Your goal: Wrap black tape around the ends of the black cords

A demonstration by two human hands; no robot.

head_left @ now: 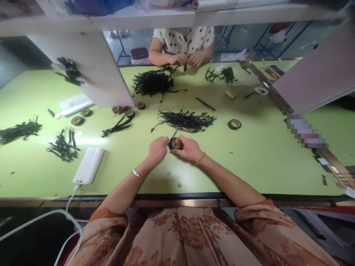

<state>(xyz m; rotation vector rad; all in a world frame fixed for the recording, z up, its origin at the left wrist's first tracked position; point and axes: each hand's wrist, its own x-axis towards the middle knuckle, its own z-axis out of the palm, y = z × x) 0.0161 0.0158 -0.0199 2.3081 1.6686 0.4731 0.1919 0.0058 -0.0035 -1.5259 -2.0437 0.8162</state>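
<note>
My right hand (188, 147) is closed on a roll of black tape (172, 144), its thumb and fingers at the roll's core. Right beside it, my left hand (158, 150) is closed in a pinch at the roll's left edge. A thin black cable (174, 133) comes up from between the two hands, and its lower end is hidden by my left fingers. Just beyond them lies a loose bundle of thin black cables (188, 120) with small connectors. Another black tape roll (234, 124) lies flat to the right of that bundle.
On the green table (266, 162) are a white power bank (88, 165) with a cord, more cable bundles (63, 146) and several tape rolls at left. A bigger cable pile (152, 82) lies in front of a co-worker (183, 44). White panels (111, 74) and an overhead shelf (138, 16) frame the space.
</note>
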